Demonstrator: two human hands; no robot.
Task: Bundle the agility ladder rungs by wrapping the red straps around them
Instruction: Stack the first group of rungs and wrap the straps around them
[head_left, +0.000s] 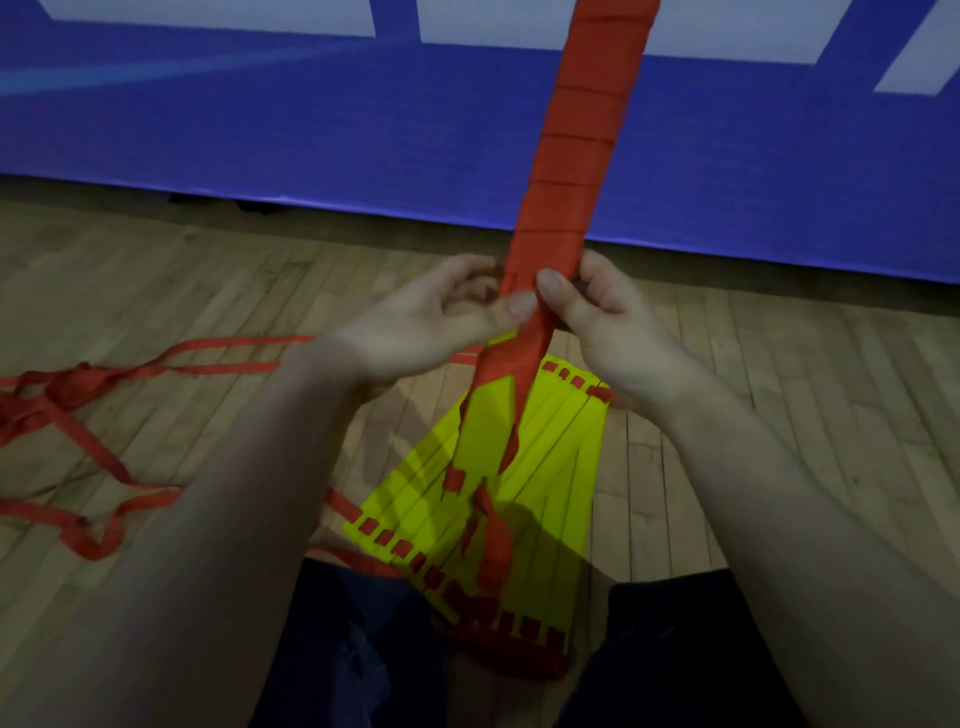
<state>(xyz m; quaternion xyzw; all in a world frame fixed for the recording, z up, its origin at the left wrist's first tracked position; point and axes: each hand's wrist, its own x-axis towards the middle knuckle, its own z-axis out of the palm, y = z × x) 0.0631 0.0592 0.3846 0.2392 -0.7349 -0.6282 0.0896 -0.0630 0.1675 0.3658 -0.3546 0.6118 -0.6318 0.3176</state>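
The left hand (431, 317) and the right hand (608, 317) meet at the middle of the view. Each grips the near end of the wrapped bundle (571, 145). The fingers (519, 304) of both hands are curled round it, and the two thumbs press side by side on its front face. What the fingers behind the bundle are doing is hidden.

Position of the task items:
- The wrapped bundle rises from the hands, up and away from the person, leaning slightly right, and leaves the top of the view. Red strap turns cover it in close, even bands.
- Below the hands, a red strap (506, 364) runs down toward the person in a loose twist over the yellow rungs (545, 467).
- The yellow rungs lie fanned on the floor (779, 389) between the person's legs. One rung appears raised toward the hands, but this cannot be confirmed.
- Loose straps (104, 374) lie tangled on the floor, well apart to the left.
- A blue wall pad (260, 130) stands behind.

Key relation: the long axis of the bundle runs away from the person, and the unwrapped part lies on the near side of the fingers. Both hands are equally close to the last turn. The left hand is nearer the loose straps. The next turn probably has to be laid just below the thumbs, moving toward the person, with one hand keeping the last band tight so that it does not slacken.
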